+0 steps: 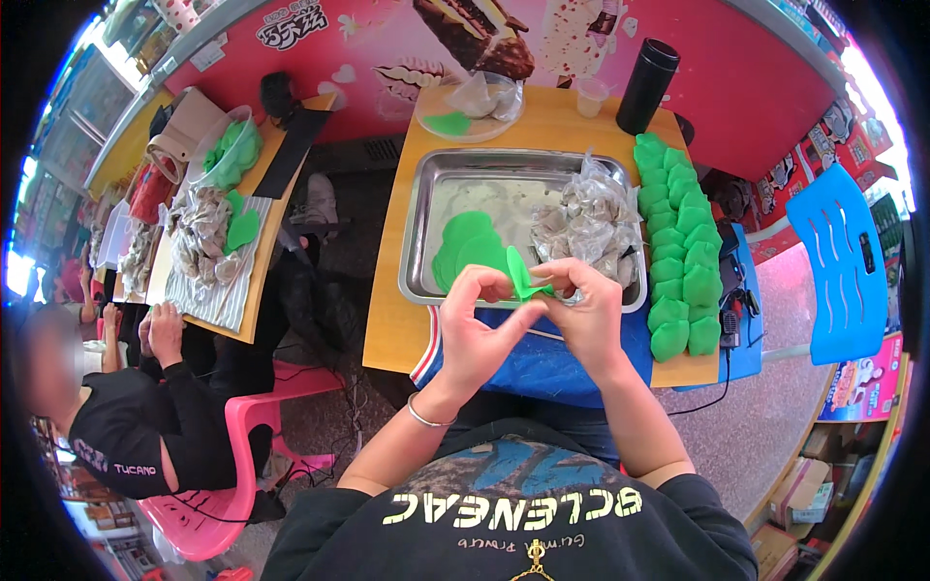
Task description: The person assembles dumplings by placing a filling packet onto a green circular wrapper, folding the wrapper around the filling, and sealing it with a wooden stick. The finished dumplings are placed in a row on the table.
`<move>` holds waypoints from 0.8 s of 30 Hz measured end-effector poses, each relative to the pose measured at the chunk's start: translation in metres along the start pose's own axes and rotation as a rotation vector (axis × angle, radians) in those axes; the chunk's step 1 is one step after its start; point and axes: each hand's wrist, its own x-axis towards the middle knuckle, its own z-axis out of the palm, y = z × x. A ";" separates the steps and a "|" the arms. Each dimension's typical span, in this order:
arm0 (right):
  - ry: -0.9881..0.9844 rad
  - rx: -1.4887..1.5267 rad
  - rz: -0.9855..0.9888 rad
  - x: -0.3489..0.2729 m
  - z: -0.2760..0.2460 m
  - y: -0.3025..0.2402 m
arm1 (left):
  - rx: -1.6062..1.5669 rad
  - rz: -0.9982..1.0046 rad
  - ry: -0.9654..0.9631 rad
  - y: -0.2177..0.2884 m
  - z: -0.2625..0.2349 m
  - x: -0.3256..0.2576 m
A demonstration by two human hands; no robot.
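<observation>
Above the near rim of a metal tray [509, 198], the person's left hand [475, 324] and right hand [589, 315] meet, fingers pinched narrow on one thin green piece [521, 274]. It stands bent between them, one flap upright, the rest lying low by the thumbs. A silvery bracelet [431, 412] circles the left wrist, below those fingers.

Just beyond the left fingers, inside the tray, flat green rounds [465, 250] overlap in a pile. Beyond the right fingers, in the same tray, sits a heap of greyish lumps [586, 218] in clear plastic; I can't make out what they are. Well to the right of the fingers, two rows of puffy green shapes [683, 252] run along the side of the wooden surface [386, 334].

Straight past the tray from the fingers I see a shallow dish [486, 132] with more green and a plastic bag [484, 99], then a clear cup [592, 95] and a tall black bottle [649, 85] further right. Nearer the person than the fingers, blue cloth [591, 368] drapes by the surface's edge.

Far left of the fingers, a co-worker [145, 426] sits on a pink chair [247, 416], hands together. Far right stands a blue plastic chair [835, 266].
</observation>
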 end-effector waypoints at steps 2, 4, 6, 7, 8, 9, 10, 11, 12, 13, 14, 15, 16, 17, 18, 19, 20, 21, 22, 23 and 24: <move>0.033 -0.100 -0.138 -0.001 0.000 0.002 | -0.048 -0.033 -0.044 0.001 -0.001 0.002; 0.005 -0.103 -0.150 -0.001 -0.002 0.005 | -0.069 -0.086 -0.109 -0.001 -0.003 0.003; -0.052 0.020 -0.069 -0.003 -0.005 0.010 | -0.169 -0.167 -0.169 -0.001 -0.006 0.004; -0.094 0.145 0.019 -0.005 -0.006 0.013 | -0.259 -0.221 -0.197 0.000 -0.007 0.005; -0.137 0.269 0.107 -0.007 -0.006 0.016 | -0.349 -0.275 -0.224 0.001 -0.009 0.006; -0.174 0.372 0.159 -0.008 -0.006 0.016 | -0.341 -0.283 -0.237 -0.001 -0.011 0.006; -0.211 0.474 0.212 -0.010 -0.006 0.016 | -0.334 -0.291 -0.250 -0.005 -0.013 0.006; -0.248 0.577 0.264 -0.011 -0.006 0.017 | -0.327 -0.299 -0.262 -0.006 -0.015 0.006; -0.239 0.591 0.258 -0.011 -0.005 0.018 | -0.267 -0.280 -0.267 -0.006 -0.015 0.006; -0.229 0.604 0.251 -0.011 -0.004 0.019 | -0.207 -0.261 -0.271 -0.004 -0.014 0.006; -0.220 0.617 0.244 -0.012 -0.002 0.020 | -0.148 -0.242 -0.276 -0.003 -0.013 0.006; -0.187 0.587 0.216 -0.012 -0.001 0.021 | -0.118 -0.238 -0.269 0.000 -0.012 0.008; -0.154 0.557 0.188 -0.013 0.001 0.023 | -0.089 -0.234 -0.262 0.003 -0.009 0.011; -0.121 0.525 0.160 -0.013 0.002 0.024 | -0.060 -0.230 -0.256 0.005 -0.007 0.013; -0.095 0.414 0.075 -0.014 0.004 0.026 | 0.002 -0.237 -0.248 0.005 -0.006 0.013; -0.069 0.301 -0.010 -0.015 0.006 0.027 | 0.063 -0.244 -0.241 0.005 -0.005 0.014; -0.041 0.188 -0.094 -0.016 0.008 0.027 | 0.125 -0.250 -0.234 0.005 -0.003 0.015; -0.012 0.153 -0.093 -0.016 0.009 0.025 | 0.147 -0.186 -0.189 0.003 0.000 0.014; 0.018 0.118 -0.091 -0.017 0.010 0.022 | 0.170 -0.122 -0.146 -0.001 0.003 0.011; 0.048 0.083 -0.089 -0.016 0.011 0.020 | 0.192 -0.058 -0.102 -0.003 0.006 0.009; 0.053 0.017 -0.088 -0.016 0.009 0.021 | 0.178 -0.036 -0.066 -0.005 0.008 0.008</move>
